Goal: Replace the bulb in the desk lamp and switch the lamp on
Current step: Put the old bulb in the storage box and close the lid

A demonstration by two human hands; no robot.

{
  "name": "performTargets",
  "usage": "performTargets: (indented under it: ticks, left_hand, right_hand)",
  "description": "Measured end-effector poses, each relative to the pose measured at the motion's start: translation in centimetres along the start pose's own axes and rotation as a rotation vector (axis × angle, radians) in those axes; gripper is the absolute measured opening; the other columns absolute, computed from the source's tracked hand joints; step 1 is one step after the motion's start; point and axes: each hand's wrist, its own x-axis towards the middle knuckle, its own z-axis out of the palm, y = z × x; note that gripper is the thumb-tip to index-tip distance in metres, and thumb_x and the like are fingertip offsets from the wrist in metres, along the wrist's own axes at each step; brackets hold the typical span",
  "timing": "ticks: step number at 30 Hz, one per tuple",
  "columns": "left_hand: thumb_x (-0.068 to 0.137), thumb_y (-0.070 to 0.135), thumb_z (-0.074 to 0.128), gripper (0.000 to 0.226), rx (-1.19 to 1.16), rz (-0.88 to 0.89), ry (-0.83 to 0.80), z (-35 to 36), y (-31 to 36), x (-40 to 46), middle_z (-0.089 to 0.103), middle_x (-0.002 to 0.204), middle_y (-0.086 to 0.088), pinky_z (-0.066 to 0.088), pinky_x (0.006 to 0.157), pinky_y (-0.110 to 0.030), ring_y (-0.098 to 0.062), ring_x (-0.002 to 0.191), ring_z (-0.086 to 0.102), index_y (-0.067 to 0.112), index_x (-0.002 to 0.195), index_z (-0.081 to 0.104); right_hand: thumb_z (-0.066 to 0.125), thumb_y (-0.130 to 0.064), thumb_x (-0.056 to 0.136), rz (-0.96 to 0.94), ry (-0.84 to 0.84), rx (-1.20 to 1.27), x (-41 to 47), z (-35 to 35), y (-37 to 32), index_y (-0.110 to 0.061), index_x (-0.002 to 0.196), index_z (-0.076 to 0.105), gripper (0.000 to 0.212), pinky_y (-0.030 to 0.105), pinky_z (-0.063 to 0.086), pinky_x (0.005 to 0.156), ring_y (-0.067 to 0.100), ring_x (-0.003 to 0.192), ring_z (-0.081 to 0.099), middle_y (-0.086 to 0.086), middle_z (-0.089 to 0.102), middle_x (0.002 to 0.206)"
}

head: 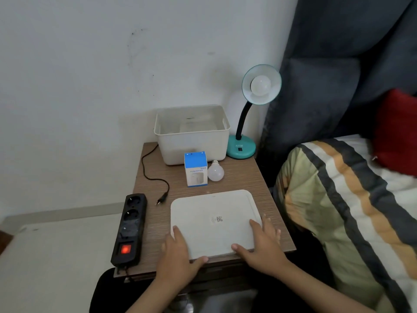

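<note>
A teal desk lamp (241, 149) stands at the table's back right, with a white bulb (260, 85) in its round shade, unlit. A loose white bulb (216, 171) lies on the wooden table beside a blue and white box (195, 169). The lamp's black plug (162, 198) lies unplugged near a black power strip (130, 229) whose red switch glows. A flat white lid (214, 222) rests at the table's front. My left hand (178, 254) grips its front left corner and my right hand (262, 241) grips its front right corner.
An open white storage bin (191, 134) stands at the back of the small wooden table (243, 181). A bed with a striped blanket (338, 211) and a dark headboard is close on the right. A white wall is behind.
</note>
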Motion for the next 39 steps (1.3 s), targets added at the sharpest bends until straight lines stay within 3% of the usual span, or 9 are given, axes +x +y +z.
performTargets:
  ticks: [3,7,10,12,18,22,26,32,39]
  left_hand:
    - [0.066,0.065,0.065,0.118,-0.009,-0.068,-0.057,-1.7,1.1,2.3,0.032,0.141,-0.02,0.033,0.107,-0.039,-0.034,0.131,0.031,0.004,0.143,0.001]
    - [0.071,0.059,0.065,0.097,-0.081,-0.015,0.131,-5.8,3.3,7.0,0.038,0.135,-0.021,0.035,0.102,-0.041,-0.035,0.128,0.032,0.003,0.137,0.021]
    - [0.076,0.052,0.063,0.081,-0.212,0.035,0.259,-8.8,4.6,11.2,0.034,0.138,-0.02,0.031,0.104,-0.041,-0.034,0.131,0.025,0.006,0.134,0.031]
    - [0.076,0.051,0.062,0.068,-0.268,0.069,0.346,-10.5,4.9,14.1,0.039,0.134,-0.018,0.036,0.104,-0.044,-0.033,0.129,0.029,0.009,0.125,0.041]
    - [0.082,0.052,0.058,0.093,-0.305,-0.047,0.407,-13.9,5.9,20.6,0.013,0.149,-0.027,0.018,0.114,-0.046,-0.037,0.14,0.01,-0.004,0.141,0.013]
    - [0.083,0.057,0.053,0.103,-0.34,-0.082,0.341,-14.2,5.8,23.3,0.009,0.152,-0.026,0.019,0.115,-0.046,-0.037,0.141,0.011,-0.006,0.142,-0.003]
    - [0.083,0.055,0.054,0.098,-0.346,-0.094,0.389,-13.8,6.1,24.6,0.022,0.148,-0.025,0.032,0.106,-0.047,-0.039,0.135,0.027,-0.005,0.143,0.004]
    - [0.078,0.054,0.062,0.092,-0.39,-0.063,0.498,-13.1,5.5,25.5,0.04,0.136,-0.025,0.041,0.097,-0.047,-0.039,0.125,0.04,-0.003,0.138,0.022]
    - [0.076,0.055,0.064,0.077,-0.37,-0.04,0.545,-13.2,5.4,25.6,0.051,0.116,-0.023,0.046,0.08,-0.041,-0.037,0.107,0.05,-0.003,0.12,0.039]
  right_hand:
    - [0.046,-0.068,0.074,-0.02,0.067,0.036,1.7,-0.9,-1.6,-0.015,0.14,0.027,0.087,0.052,-0.002,0.114,0.031,0.143,-0.006,0.017,0.004,0.154]
    - [0.056,-0.042,0.087,-0.131,0.165,0.128,5.2,-2.8,-5.1,-0.01,0.139,0.029,0.067,0.042,0.014,0.115,0.029,0.14,0.015,0.015,0.022,0.15]
    - [0.063,-0.027,0.084,-0.163,0.179,0.3,8.7,-3.6,-7.9,-0.011,0.134,0.039,0.057,0.03,0.037,0.097,0.021,0.124,0.041,0.008,0.041,0.133]
    - [0.064,-0.022,0.082,-0.118,0.148,0.37,11.2,-3.8,-9.1,-0.013,0.131,0.042,0.055,0.026,0.039,0.09,0.02,0.115,0.046,0.008,0.047,0.126]
    - [0.065,-0.018,0.073,0.062,0.036,0.329,16.7,-3.0,-9.8,-0.033,0.135,0.035,0.071,0.038,0.047,0.088,0.029,0.106,0.05,0.009,0.044,0.118]
    - [0.067,-0.023,0.077,0.039,0.053,0.247,18.2,-2.3,-9.9,-0.034,0.131,0.041,0.061,0.038,0.049,0.088,0.029,0.102,0.055,0.009,0.043,0.117]
    - [0.07,-0.026,0.076,0.027,0.125,0.369,18.7,-2.4,-9.2,-0.028,0.121,0.049,0.05,0.031,0.044,0.084,0.024,0.105,0.053,0.006,0.051,0.116]
    - [0.075,-0.012,0.068,-0.131,0.33,0.624,16.4,-6.8,-7.5,-0.028,0.103,0.057,0.042,0.018,0.051,0.065,0.01,0.082,0.063,-0.003,0.065,0.099]
    - [0.071,-0.009,0.076,-0.408,0.429,0.71,19.6,-14.3,-11.6,-0.025,0.111,0.055,0.042,0.024,0.055,0.069,0.016,0.082,0.063,-0.008,0.059,0.104]
